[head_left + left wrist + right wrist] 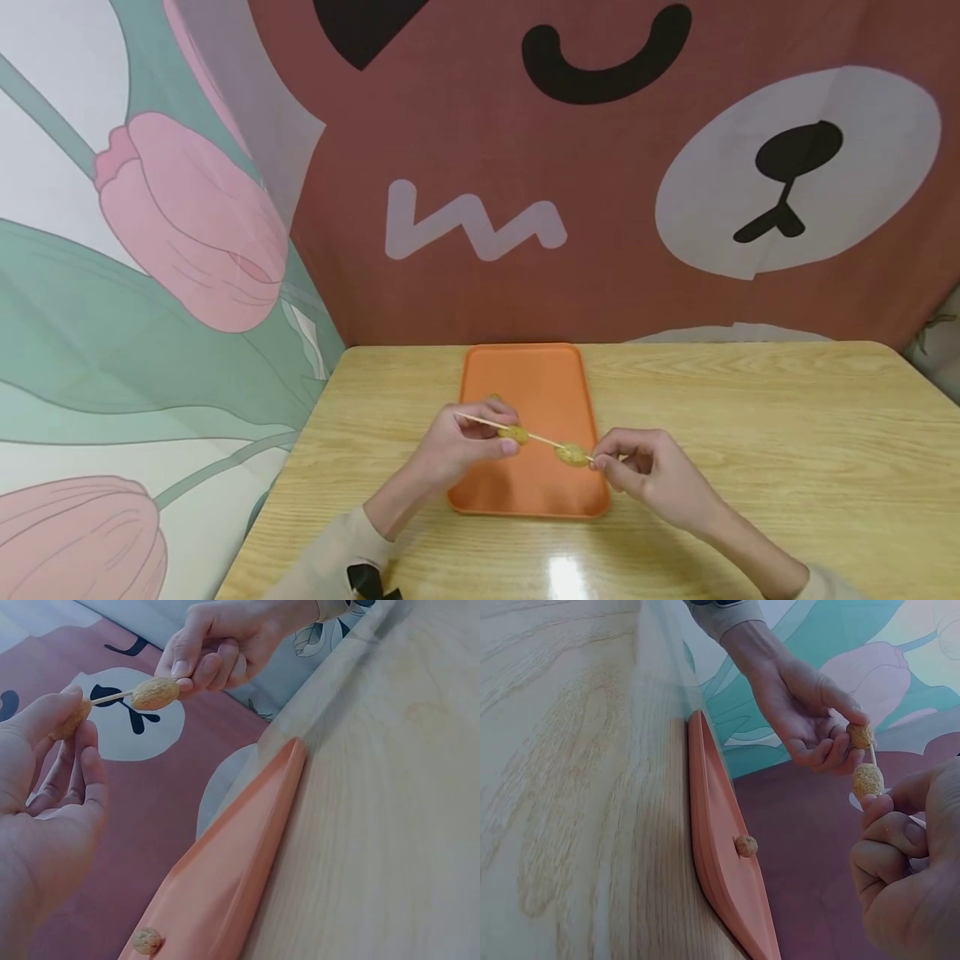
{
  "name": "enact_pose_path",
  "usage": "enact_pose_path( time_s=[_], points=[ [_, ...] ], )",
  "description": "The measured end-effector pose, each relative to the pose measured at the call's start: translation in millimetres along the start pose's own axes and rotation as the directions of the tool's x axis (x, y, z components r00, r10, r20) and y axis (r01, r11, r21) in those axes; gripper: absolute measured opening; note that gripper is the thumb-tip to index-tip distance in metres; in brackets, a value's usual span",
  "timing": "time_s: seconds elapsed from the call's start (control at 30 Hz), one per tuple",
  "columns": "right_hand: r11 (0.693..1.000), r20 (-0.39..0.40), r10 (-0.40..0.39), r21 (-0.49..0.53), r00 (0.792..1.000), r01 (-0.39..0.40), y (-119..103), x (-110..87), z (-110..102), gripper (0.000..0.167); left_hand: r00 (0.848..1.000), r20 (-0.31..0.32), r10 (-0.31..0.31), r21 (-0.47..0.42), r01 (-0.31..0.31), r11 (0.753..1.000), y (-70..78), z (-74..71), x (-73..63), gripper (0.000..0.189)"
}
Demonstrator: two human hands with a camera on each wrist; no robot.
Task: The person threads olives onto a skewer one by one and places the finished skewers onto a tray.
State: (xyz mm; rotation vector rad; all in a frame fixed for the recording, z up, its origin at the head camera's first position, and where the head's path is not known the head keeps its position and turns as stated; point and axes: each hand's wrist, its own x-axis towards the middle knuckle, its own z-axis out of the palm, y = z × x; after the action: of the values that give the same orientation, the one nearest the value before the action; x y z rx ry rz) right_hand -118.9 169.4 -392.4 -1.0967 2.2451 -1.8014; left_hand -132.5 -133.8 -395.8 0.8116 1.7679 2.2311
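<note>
A thin wooden skewer [543, 439] runs through two rough, oval, golden-brown balls that look like meatballs. My left hand [457, 446] pinches one ball [514, 434] between thumb and fingers, and the skewer's left end sticks out past it. With thumb and index finger, my right hand [660, 479] pinches the skewer's other end, close against the second ball [572, 455]. Both hands are raised over an orange tray [525, 492]. On the tray lies a third ball [147, 941], mostly hidden behind the left hand in the head view but plain in both wrist views.
The tray lies on a light wood-grain table [787, 417], reaching its back edge. Behind stands a cloth backdrop [465, 150] with a bear face, and flower-printed cloth [202, 225] hangs at the left.
</note>
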Motion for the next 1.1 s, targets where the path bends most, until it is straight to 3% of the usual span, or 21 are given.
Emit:
enact_pose_path(
  time_s=[0.13, 0.3, 0.57, 0.7, 0.87, 1.0, 1.1],
  points=[
    [1.000, -0.002, 0.012, -0.013, 1.000, -0.012, 1, -0.9, 2, 0.017, 1.000, 0.001, -0.008, -0.026, 0.008, 1.000, -4.5, 2.9, 0.1, 0.036],
    [0.999, -0.005, 0.026, -0.031, 1.000, -0.027, -1, -1.4, 4, 0.016, 0.997, -0.024, -0.077, -0.082, 0.075, 0.994, -10.5, 5.4, -2.0, 0.039],
    [0.997, -0.017, 0.060, -0.054, 0.998, -0.061, -1, -0.3, 9, 0.016, 0.991, -0.021, -0.135, -0.187, 0.129, 0.974, -17.8, 5.3, -5.0, 0.025],
    [0.992, -0.029, 0.113, -0.049, 0.993, -0.114, -1, 1.1, 9, 0.012, 0.989, -0.027, -0.145, -0.154, 0.139, 0.978, -14.7, 2.4, -4.0, 0.028],
    [0.984, -0.067, 0.173, -0.037, 0.983, -0.175, -3, 2.9, 1, 0.009, 0.991, -0.031, -0.130, -0.037, 0.129, 0.991, -7.7, -3.6, 1.2, 0.045],
    [0.981, -0.112, 0.184, -0.047, 0.977, -0.190, -5, 4.0, -7, 0.009, 0.989, -0.108, -0.096, 0.073, 0.105, 0.992, -6.5, -13.1, 9.1, 0.041],
    [0.979, -0.146, 0.181, -0.070, 0.973, -0.193, -5, 5.1, -13, 0.009, 0.979, -0.188, -0.075, 0.123, 0.100, 0.987, -7.3, -23.6, 15.1, 0.033]
  ],
)
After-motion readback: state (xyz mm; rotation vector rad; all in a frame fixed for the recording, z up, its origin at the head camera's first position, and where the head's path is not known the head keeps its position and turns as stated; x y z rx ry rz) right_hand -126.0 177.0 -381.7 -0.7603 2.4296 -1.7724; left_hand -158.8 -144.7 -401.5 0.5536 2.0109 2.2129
